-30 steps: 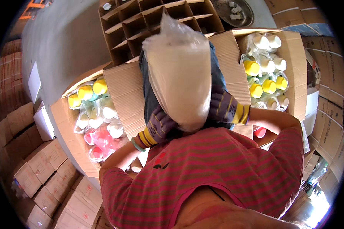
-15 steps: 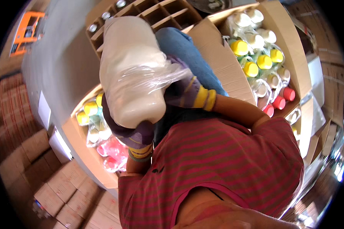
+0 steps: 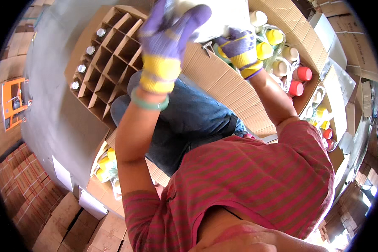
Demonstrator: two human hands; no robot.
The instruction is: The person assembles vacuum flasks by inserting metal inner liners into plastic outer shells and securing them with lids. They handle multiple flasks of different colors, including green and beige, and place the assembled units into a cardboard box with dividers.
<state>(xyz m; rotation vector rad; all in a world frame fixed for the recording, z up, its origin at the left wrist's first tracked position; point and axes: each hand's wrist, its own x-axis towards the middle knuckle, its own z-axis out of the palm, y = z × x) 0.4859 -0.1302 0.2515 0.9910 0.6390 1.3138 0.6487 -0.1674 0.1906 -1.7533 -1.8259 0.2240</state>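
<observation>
Both hands wear knitted purple gloves with yellow cuffs: the left hand (image 3: 172, 33) and the right hand (image 3: 239, 46) are each clamped against the smooth, pale plastic-wrapped bundle (image 3: 222, 19), which is raised at the top of the view, above the corrugated cardboard flap (image 3: 222, 84) and largely cut off by the picture's edge. Just right of it an open carton holds round plastic bottles with yellow caps (image 3: 275, 37) and red caps (image 3: 303, 74), while to the left a brown cardboard divider grid (image 3: 109, 59) of square cells lies on the grey floor, a few cells showing small shiny round tops.
</observation>
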